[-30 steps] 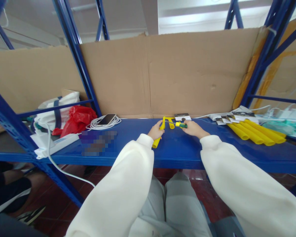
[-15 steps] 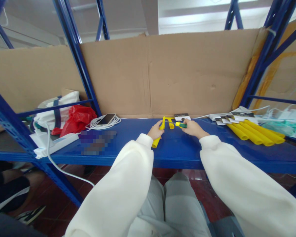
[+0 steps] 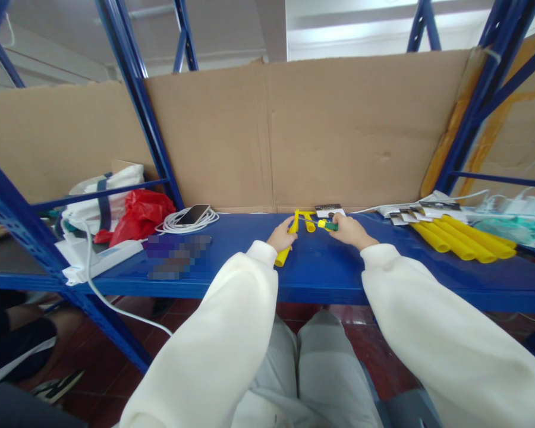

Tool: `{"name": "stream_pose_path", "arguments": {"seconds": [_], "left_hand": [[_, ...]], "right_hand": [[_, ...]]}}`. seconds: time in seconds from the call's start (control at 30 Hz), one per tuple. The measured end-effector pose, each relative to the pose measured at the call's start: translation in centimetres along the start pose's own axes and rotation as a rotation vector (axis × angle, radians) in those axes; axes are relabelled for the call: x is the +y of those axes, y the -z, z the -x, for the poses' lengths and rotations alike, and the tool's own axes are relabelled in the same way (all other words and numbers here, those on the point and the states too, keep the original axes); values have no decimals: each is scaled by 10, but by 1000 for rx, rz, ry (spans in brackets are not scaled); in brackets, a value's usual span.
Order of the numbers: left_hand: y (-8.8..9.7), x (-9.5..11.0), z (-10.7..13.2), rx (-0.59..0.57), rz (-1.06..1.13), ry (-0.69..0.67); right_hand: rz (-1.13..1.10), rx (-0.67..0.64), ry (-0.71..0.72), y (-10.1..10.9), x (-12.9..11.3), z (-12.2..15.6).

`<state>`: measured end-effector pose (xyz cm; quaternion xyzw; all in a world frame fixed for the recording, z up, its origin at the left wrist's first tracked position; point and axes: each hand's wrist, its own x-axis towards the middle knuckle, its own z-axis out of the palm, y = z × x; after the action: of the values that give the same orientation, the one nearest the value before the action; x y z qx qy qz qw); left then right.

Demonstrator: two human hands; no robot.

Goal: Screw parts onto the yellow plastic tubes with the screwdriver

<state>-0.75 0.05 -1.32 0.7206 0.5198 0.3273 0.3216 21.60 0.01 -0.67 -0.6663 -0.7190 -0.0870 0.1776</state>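
Note:
My left hand (image 3: 282, 235) is closed around a yellow tool with a thick tube-like handle (image 3: 282, 257); its upper end sticks up above my fingers, and its exact kind is unclear. In my right hand (image 3: 349, 230) is a screwdriver (image 3: 326, 224) with a green and yellow handle. Its thin shaft points left and reaches the upper part of the yellow tool; whether the tip sits in a screw is too small to tell. Just behind, between my hands, a second yellow piece (image 3: 310, 226) lies on the blue table (image 3: 245, 232). Beyond it rests a black-and-white card (image 3: 330, 210).
Several yellow tubes with cards (image 3: 466, 241) lie at the right. On the left are a phone (image 3: 194, 215) on a coiled white cable (image 3: 172, 226), a power strip (image 3: 111, 258) and a red bag (image 3: 145, 211). A cardboard sheet (image 3: 339, 131) stands along the back. Another person's leg shows lower left.

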Motion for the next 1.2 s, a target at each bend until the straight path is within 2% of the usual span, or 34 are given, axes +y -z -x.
{"name": "stream_pose_path", "arguments": {"seconds": [0.33, 0.5, 0.63, 0.8, 0.93, 1.2], "left_hand": [[1, 1, 1, 2, 2, 4], [0, -1, 0, 13, 7, 0], [0, -1, 0, 19, 13, 8], [1, 0, 1, 1, 13, 0], [1, 0, 0, -7, 7, 3], [0, -1, -2, 0, 9, 11]], "right_hand": [[-25, 25, 48, -4, 2, -3], [-18, -18, 9, -4, 1, -1], [-51, -36, 44, -5, 2, -4], [-84, 55, 63, -7, 6, -7], [-54, 8, 25, -9, 7, -6], [-49, -2, 63, -10, 6, -7]]}}
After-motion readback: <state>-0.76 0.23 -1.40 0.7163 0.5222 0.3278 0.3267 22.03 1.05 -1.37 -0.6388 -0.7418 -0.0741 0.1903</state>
